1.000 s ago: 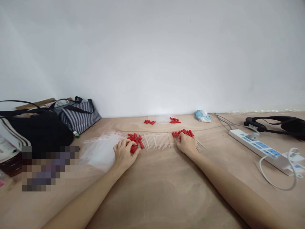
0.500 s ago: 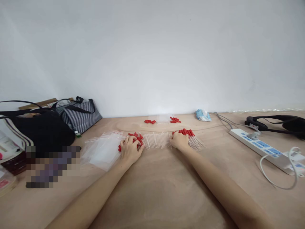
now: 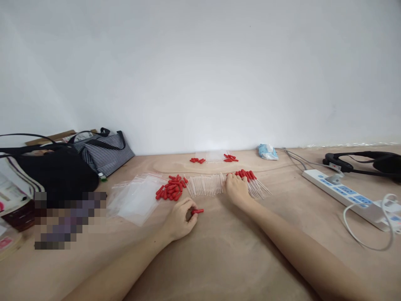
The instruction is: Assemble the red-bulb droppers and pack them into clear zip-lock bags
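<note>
My left hand (image 3: pixel 183 219) is closed, pinching one red dropper bulb (image 3: pixel 197 211) over the bare wood in front of a pile of red bulbs (image 3: pixel 171 189). To the right of the pile lies a row of thin clear tubes (image 3: pixel 205 185), side by side. My right hand (image 3: pixel 237 188) rests at the right end of that row with curled fingers; its fingertips and whatever they grip are hidden. Just beyond it, clear tubes fitted with red bulbs (image 3: pixel 247 174) lie fanned out to the right.
Clear zip bags (image 3: pixel 138 200) lie left of the pile. At the back are more red bulbs (image 3: pixel 231 158) and tubes on a bag. A blue-white packet (image 3: pixel 267 151), a power strip (image 3: pixel 344 194) with cables and a black headset (image 3: pixel 360 163) are right; bags (image 3: pixel 106 152) stand left.
My left hand has left the pile of red bulbs and come nearer and to the right with one bulb pinched in it. My right hand stays at the row's end, its fingers slightly shifted.
</note>
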### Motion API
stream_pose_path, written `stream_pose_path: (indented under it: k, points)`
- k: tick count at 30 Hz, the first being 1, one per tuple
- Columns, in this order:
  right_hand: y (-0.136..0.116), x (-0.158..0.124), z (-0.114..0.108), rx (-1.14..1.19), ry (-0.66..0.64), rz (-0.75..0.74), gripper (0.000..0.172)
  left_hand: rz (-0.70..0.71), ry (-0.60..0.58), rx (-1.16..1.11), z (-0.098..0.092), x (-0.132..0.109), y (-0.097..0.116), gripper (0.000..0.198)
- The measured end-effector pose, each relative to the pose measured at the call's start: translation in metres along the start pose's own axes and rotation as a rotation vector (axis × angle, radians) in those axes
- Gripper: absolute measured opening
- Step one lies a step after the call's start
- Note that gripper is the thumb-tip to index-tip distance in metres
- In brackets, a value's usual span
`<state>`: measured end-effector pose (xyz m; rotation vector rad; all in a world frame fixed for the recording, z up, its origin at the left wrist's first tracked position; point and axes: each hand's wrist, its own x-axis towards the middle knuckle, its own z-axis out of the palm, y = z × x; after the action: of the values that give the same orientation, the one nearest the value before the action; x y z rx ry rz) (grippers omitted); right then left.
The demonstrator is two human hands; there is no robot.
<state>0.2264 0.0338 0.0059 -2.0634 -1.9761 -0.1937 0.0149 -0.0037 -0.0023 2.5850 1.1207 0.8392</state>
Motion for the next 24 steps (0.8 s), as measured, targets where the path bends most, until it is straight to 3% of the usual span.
stream_pose_path:
  k: [3, 7, 12, 24]
  points:
    - [0.014, -0.022, 0.005, 0.135, 0.126, -0.272, 0.025, 0.000, -0.033, -0.016, 0.002, 0.003, 0.000, 0.015]
    - [0.028, -0.046, 0.012, 0.396, 0.152, -0.551, 0.019, -0.014, -0.042, -0.032, 0.004, 0.007, 0.000, 0.017]
    - [0.023, -0.054, 0.007, 0.571, 0.106, -0.630, 0.023, -0.081, -0.021, -0.099, 0.007, 0.007, 0.004, 0.012]
    - [0.007, -0.058, 0.007, 0.580, 0.049, -0.682, 0.020, -0.116, -0.035, -0.230, 0.010, 0.009, 0.007, 0.016]
